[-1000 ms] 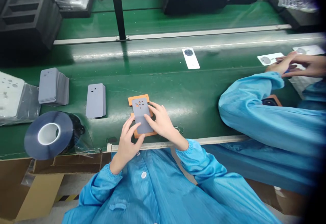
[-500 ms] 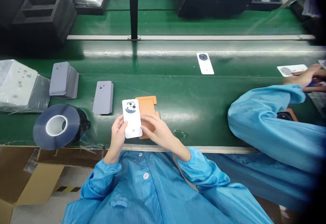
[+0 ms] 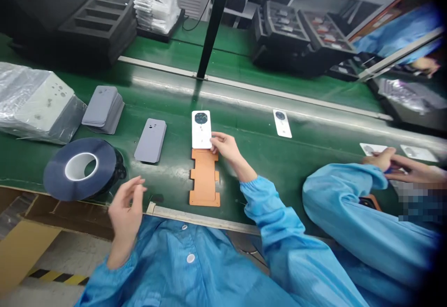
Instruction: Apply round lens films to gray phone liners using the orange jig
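A white phone-shaped panel [image 3: 201, 132] with a dark round camera area lies at the upper end of an orange fixture [image 3: 205, 176]. My right hand [image 3: 225, 148] pinches the panel's lower right edge between thumb and fingers. Away to the left, my left hand [image 3: 127, 204] hangs over the table's front edge, fingers bent and apart, holding nothing. Between the hands and the tape roll stands a small stack of grey panels [image 3: 151, 140]. A taller grey stack [image 3: 103, 109] is behind it.
A large tape roll [image 3: 81, 168] and a plastic-wrapped stack [image 3: 38, 102] are at the left. Another white panel [image 3: 282, 123] lies right of centre. A co-worker's hands [image 3: 391, 163] and blue sleeves occupy the right. A black post [image 3: 212, 32] rises behind.
The white panel has moved from between both hands to the fixture's far end. My left hand has let go and moved left. The view has tilted, and another white panel shows near the co-worker.
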Motion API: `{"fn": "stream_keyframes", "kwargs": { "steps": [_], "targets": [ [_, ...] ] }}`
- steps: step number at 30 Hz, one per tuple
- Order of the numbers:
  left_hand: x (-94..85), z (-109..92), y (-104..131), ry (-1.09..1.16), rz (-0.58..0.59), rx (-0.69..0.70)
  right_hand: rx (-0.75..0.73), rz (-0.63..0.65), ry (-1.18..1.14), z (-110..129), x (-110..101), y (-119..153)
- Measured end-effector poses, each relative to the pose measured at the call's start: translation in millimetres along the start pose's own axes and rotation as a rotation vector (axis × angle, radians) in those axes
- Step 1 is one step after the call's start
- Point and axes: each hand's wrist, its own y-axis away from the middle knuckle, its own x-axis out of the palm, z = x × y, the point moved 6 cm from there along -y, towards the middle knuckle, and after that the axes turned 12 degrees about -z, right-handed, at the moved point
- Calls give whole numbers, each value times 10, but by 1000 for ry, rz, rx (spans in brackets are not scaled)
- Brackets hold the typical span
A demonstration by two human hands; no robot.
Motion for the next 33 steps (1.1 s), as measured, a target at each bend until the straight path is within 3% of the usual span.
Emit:
{"fn": "stream_keyframes", "kwargs": {
  "steps": [2,4,7,10,13,17,21,25,29,33],
  "targets": [
    [-345,-19,2,-312,-179,252,-24,-108,57,90,-157,-460],
    [-530,67,26,-550,-216,324,-38,-177,106,154,-268,-790],
    [-623,309,45,-739,-102,190,-48,-233,177,194,-344,-1057],
    [-641,474,51,-730,-54,42,-64,-259,251,210,-367,-1167],
    [-561,485,43,-575,-30,13,-89,-269,330,251,-394,-1197],
    [-305,274,79,-398,43,142,-178,-287,445,355,-388,-1038],
    [-43,70,155,-347,88,256,-323,-207,533,384,-148,-641],
    [127,30,252,-311,183,292,-467,-117,707,349,148,-386],
    [183,50,358,-293,263,301,-444,-137,995,289,141,-529],
    [181,66,407,-285,275,286,-435,-110,1025,306,9,-668]
  ]
}}
